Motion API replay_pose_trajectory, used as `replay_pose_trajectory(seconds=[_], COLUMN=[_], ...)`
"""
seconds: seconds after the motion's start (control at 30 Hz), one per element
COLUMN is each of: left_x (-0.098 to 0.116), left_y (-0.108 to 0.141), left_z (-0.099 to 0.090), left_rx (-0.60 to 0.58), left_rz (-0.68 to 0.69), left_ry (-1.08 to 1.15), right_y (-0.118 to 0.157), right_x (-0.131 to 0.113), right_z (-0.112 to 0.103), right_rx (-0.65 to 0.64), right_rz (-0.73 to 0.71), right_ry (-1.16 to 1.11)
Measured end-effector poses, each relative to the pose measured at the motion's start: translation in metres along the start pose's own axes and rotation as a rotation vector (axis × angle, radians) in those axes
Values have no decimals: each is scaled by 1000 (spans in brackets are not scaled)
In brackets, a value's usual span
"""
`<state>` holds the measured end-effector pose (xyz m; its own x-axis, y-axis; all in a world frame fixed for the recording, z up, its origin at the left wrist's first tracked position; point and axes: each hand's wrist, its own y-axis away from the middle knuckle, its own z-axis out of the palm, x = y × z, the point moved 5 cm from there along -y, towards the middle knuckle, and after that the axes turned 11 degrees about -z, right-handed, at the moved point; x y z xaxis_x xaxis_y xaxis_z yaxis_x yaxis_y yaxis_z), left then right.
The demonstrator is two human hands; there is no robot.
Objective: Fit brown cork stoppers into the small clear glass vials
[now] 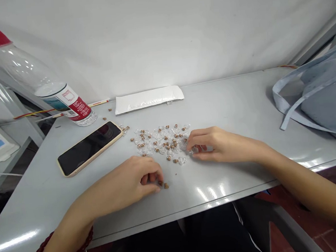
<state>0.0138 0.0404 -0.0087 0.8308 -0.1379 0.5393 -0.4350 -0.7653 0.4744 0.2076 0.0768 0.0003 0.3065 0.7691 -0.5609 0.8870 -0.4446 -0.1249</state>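
Note:
A loose cluster of tiny clear glass vials (160, 142), many with small cork stoppers, lies in the middle of the grey table (39, 200). My right hand (213, 145) reaches the cluster's right side, its fingertips pinching a tiny glass vial (193, 150). My left hand (140, 177) rests nearer the front edge, with a small cork stopper (160, 183) held at its fingertips. Just beside those fingers lies another loose cork (166, 185).
A black-screened phone in a beige case (89, 148) lies left of the vials. Behind it leans a large plastic water bottle with a red cap (43, 78). A white padded envelope (148, 99) lies at the back, and a pale blue bag (315, 93) sits at the right.

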Motion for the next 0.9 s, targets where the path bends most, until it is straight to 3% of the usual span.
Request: replay_pose_trajectory(seconds=[0.17,0.43,0.53,0.7,0.9], left_x=[3,7,10,24,30], left_y=[2,0,2,6,4], left_z=[2,6,2,-6,-4], left_rx=[5,19,86,263,433], left_rz=[22,84,67,118,187], left_ry=[-7,-37,29,342,476], right_y=[-2,-7,-8,-8,-8], right_x=[-9,-17,-19,-21,-16], right_z=[-2,12,16,24,33], right_rx=[122,141,167,248,320], right_rz=[1,-12,4,1,152], right_ry=[-110,-299,-372,-483,-801])
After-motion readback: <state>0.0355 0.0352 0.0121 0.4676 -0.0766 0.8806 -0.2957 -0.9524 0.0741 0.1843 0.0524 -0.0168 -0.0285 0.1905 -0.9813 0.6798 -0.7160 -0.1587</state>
